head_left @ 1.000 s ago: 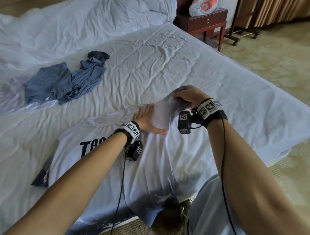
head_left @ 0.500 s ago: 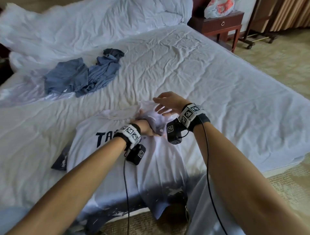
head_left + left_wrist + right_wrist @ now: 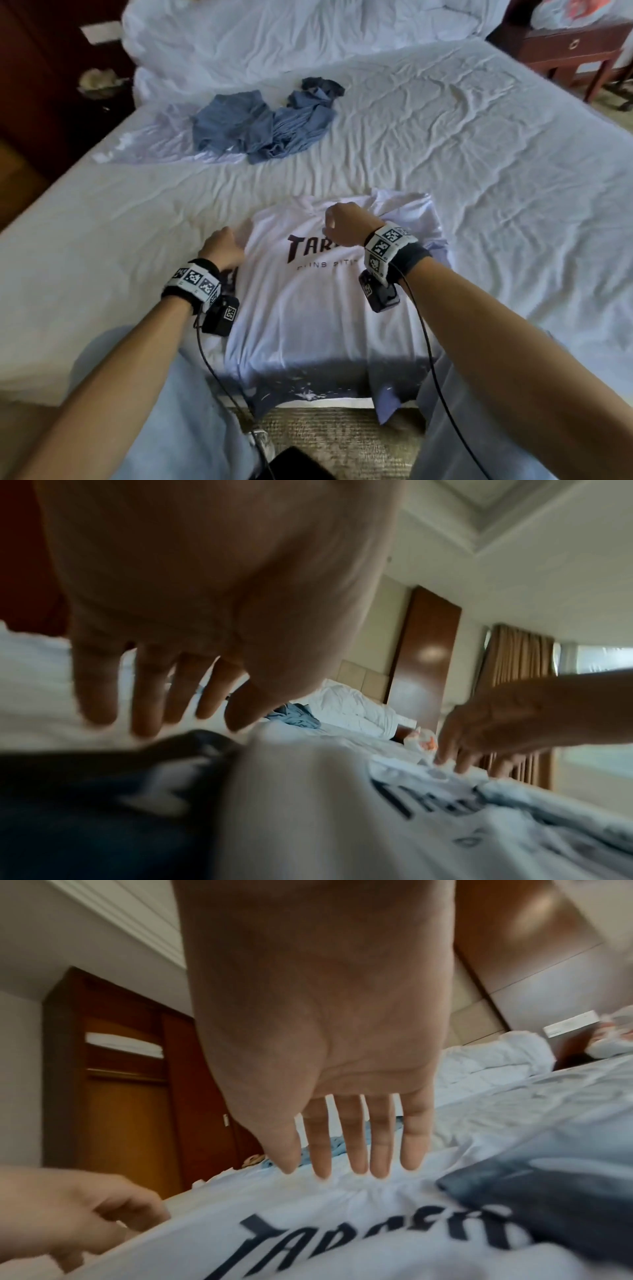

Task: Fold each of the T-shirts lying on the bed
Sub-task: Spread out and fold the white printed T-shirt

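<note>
Since a moment ago, both sleeves have been turned in on the white printed cotton T-shirt (image 3: 318, 308) at the bed's (image 3: 513, 171) near edge. Left hand (image 3: 224, 248) and right hand (image 3: 344, 224) are held relaxed, gripping nothing; lengthwise folding is judged next.

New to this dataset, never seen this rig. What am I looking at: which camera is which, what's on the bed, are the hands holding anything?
No robot here: a person folds T-shirts bare-handed, wearing cameras and tagged bands on both wrists. The large picture is from a head camera looking down; the other two look along each hand from the wrist. On the bed lies a white T-shirt with dark lettering, and further back a crumpled blue T-shirt. The left hand is at the shirt's left edge with straight fingers. The right hand reaches with straight fingers to the cloth near the collar. Neither hand grips anything.
</note>
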{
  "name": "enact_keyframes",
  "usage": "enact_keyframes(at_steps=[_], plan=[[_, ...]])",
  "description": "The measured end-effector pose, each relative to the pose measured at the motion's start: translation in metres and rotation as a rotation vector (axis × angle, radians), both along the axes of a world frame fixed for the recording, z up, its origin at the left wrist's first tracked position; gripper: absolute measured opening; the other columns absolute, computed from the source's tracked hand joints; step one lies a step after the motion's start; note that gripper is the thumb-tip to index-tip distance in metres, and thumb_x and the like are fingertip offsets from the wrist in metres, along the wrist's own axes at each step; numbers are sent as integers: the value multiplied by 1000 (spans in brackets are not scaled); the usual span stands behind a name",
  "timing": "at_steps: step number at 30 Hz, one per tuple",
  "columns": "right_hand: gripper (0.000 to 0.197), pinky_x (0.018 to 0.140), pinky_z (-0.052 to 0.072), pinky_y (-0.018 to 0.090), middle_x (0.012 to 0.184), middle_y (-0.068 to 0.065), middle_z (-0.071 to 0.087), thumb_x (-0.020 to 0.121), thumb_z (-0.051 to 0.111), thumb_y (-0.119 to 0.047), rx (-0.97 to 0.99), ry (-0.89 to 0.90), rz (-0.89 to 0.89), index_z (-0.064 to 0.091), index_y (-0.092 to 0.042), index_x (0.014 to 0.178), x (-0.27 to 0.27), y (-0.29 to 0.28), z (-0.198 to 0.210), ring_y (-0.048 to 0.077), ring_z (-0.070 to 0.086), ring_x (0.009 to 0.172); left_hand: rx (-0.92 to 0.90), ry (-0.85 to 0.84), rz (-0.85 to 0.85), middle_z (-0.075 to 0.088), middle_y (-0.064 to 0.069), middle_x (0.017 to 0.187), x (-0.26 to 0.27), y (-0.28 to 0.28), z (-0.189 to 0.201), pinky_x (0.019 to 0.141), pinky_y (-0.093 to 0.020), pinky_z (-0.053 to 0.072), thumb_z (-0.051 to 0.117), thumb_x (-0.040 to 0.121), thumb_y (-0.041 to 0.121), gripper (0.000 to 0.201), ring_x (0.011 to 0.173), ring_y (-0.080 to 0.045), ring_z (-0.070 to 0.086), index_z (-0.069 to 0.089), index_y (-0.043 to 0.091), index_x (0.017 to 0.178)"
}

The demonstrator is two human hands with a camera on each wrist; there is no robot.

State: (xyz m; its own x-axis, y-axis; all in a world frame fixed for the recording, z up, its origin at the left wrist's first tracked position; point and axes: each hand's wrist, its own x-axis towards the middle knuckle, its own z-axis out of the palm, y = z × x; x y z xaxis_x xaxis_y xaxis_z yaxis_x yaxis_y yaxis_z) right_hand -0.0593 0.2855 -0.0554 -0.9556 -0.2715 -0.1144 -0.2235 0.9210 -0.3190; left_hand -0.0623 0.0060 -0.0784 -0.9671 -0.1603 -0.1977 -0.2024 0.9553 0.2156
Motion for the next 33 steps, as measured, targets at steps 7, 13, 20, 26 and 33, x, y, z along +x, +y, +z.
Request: enact_keyframes(at_steps=[7, 13, 20, 26, 33], plan=[[60, 112, 36, 59, 158, 9, 35, 102, 54, -40, -68, -33, 175, 33, -22, 156, -6, -67, -1, 35, 33, 145, -11, -98, 0, 51, -27, 138, -19, -19, -11, 105, -48, 46, 58, 95, 39, 53, 128, -44, 49, 55, -1, 130], [74, 121, 17, 66, 171, 9, 4, 103, 48, -52, -55, -108, 213, 9, -33, 163, -19, -95, -27, 35, 4, 157, 133, -98, -124, 68, -12, 105, -18, -34, -10, 77, -34, 48, 58, 99, 30, 20, 96, -30, 64, 62, 11, 94], [81, 122, 5, 60, 171, 5, -9, 97, 50, -61, 155, -176, 202, 7, -39, 162, -28, -104, -48, 35, -5, 157, 74, 126, 91, 69, -24, 106, -34, -103, 20, 72, -35, 43, 70, 93, 38, 35, 92, -38, 65, 59, 6, 87], [80, 122, 4, 65, 171, 3, -12, 99, 49, -60, 91, -131, 206, 5, -39, 162, -24, -119, -50, 35, -8, 157, 381, -224, -43, 67, 2, 62, -33, -121, 22, 57, -27, 39, 86, 76, 50, 45, 62, -16, 57, 67, 9, 77], [87, 122, -5, 63, 169, -1, -21, 94, 38, -76, 151, -183, 218, -7, -43, 160, -24, -135, -57, 33, -18, 155, 1058, -21, -59, 75, -2, 85, -32, -118, 38, 67, -21, 55, 65, 99, 16, 12, 72, -10, 69, 70, 7, 104]])
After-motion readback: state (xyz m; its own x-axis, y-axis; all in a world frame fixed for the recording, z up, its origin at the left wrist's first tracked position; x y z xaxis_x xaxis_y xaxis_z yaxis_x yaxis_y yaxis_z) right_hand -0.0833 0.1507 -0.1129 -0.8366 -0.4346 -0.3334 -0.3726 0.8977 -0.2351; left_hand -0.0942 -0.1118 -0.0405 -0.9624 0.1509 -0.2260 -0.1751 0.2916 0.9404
